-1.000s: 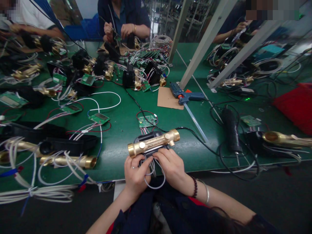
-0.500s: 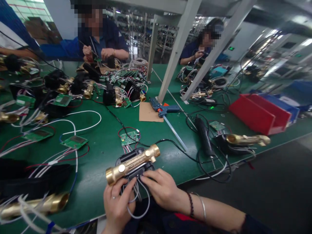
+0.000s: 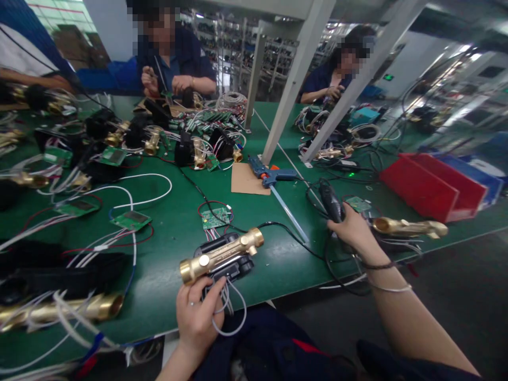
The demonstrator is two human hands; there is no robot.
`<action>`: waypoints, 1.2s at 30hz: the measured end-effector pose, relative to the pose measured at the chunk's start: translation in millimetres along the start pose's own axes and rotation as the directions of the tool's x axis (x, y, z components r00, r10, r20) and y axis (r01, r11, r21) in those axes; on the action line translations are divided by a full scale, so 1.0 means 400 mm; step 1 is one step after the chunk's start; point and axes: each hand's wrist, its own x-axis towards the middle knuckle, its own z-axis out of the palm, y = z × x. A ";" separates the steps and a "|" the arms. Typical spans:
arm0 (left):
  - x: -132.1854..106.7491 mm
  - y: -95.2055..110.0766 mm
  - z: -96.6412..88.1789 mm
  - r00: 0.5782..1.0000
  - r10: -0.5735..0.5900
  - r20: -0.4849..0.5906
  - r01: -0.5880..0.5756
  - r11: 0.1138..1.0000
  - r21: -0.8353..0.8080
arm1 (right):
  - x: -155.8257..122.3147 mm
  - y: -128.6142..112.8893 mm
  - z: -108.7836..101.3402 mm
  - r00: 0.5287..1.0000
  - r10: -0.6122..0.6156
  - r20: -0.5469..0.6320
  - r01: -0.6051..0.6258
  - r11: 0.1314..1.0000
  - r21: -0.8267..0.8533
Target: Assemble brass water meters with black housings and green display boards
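- far left, and here's a brass pipe (image 3: 93,308) near the edge, tangled in white cables (image 3: 73,323)
- just behind it, a green board (image 3: 133,219) trailing red wire
- now the left hand (image 3: 198,312): fingers gripping the near edge of a black case (image 3: 243,266), thumb on top
- across that case lies the middle pipe (image 3: 224,254), right end pointing farther away, over the near part of the green surface (image 3: 190,185); grey cable (image 3: 230,334) loops off below
- behind the case, a small board (image 3: 216,217) on short wires
- farther back, a glue gun (image 3: 280,175) partly on cardboard (image 3: 242,182), its clear stick (image 3: 289,214) slanting toward us
- and the right hand (image 3: 353,227), well apart from the left, fingers closed around the near end of a black tool (image 3: 329,197); their far side is hidden
- right of that hand, another pipe (image 3: 413,228)
- farther right, a red bin (image 3: 416,185)
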 end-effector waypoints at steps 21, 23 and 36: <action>0.003 0.021 -0.003 0.999 -0.044 -0.023 0.044 0.999 -0.018 | -0.368 -0.440 0.008 0.822 -0.508 -0.258 0.241 -0.100 0.965; -0.001 0.020 -0.002 0.999 -0.041 -0.014 0.041 0.999 -0.033 | -0.367 -0.443 0.012 0.821 -0.510 -0.256 0.246 -0.090 0.965; -0.012 0.019 0.001 0.999 -0.040 0.008 0.040 0.998 -0.038 | -0.366 -0.444 0.015 0.796 -0.563 -0.221 0.248 -0.030 0.968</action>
